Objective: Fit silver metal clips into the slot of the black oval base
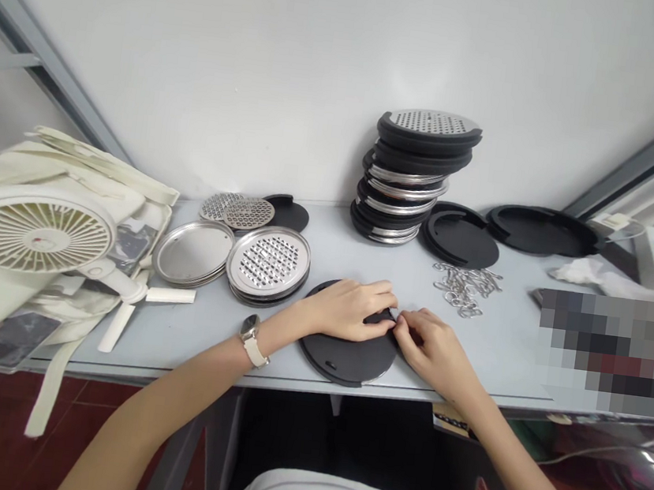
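- My left hand is spreading over the black disc, its thumb and fingertips drawing nearly together at the disc's 1-to-2 o'clock edge.
- My right hand is meeting them from 3 o'clock, thumb and forefinger pinching with almost no gap on a small dark part; whether it is belonging to the disc, I am not able to tell.
- For good work, I'm judging, the left palm is best pressing the disc flat while the right fingertips are doing the fine handling, without bending the edge.
- One disc is lying under me, by the table's near edge.
- Towards 10 o'clock, one grater tray is topping a short stack, and one plain tray is topping another.
- Between 10 and 11, two perforated plates are showing; at 11, one black plate.
- Just past 12, one tower is leaning; its layers are overlapping too much for counting.
- At 1, at least two black trays are nesting.
- At 2, metal rings are tangling beyond counting, and farther out at least one wide tray is sitting.
- Towards 9, one fan is lying.
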Motion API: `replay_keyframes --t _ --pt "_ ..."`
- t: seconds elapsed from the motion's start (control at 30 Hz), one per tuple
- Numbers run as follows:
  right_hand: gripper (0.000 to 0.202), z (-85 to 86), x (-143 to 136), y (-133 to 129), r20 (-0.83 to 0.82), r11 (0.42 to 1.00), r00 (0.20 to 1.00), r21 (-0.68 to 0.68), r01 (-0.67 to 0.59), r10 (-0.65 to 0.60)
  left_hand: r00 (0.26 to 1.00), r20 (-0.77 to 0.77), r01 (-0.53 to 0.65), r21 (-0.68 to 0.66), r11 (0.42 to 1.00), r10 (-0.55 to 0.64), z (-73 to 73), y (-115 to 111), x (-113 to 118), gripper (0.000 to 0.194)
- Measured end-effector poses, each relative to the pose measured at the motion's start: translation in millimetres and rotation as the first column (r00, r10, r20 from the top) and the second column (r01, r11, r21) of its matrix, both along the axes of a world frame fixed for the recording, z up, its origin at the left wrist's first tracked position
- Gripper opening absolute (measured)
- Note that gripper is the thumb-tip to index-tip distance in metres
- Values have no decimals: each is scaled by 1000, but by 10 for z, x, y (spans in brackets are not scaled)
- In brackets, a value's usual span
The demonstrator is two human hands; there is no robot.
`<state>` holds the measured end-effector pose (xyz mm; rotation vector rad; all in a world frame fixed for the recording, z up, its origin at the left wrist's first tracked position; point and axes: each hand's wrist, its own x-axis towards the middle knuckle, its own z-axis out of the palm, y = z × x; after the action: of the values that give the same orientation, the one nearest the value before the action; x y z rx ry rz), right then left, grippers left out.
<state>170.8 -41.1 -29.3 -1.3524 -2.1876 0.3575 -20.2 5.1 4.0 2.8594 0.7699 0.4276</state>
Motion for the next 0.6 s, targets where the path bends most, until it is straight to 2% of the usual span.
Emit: replay_keyframes --t 0.23,0.43,0.6 --pt "34 3 -11 -5 -1 1000 1000 -5 -2 2 999 38 9 -75 997 -7 17 7 -2 22" --pt "37 19 -32 -11 20 1000 1000 31 1 -2 999 42 5 -71 997 -2 0 20 -6 20" --pt "34 12 -27 -5 60 999 998 48 2 -5 995 95 -5 -117 993 16 4 29 -2 23"
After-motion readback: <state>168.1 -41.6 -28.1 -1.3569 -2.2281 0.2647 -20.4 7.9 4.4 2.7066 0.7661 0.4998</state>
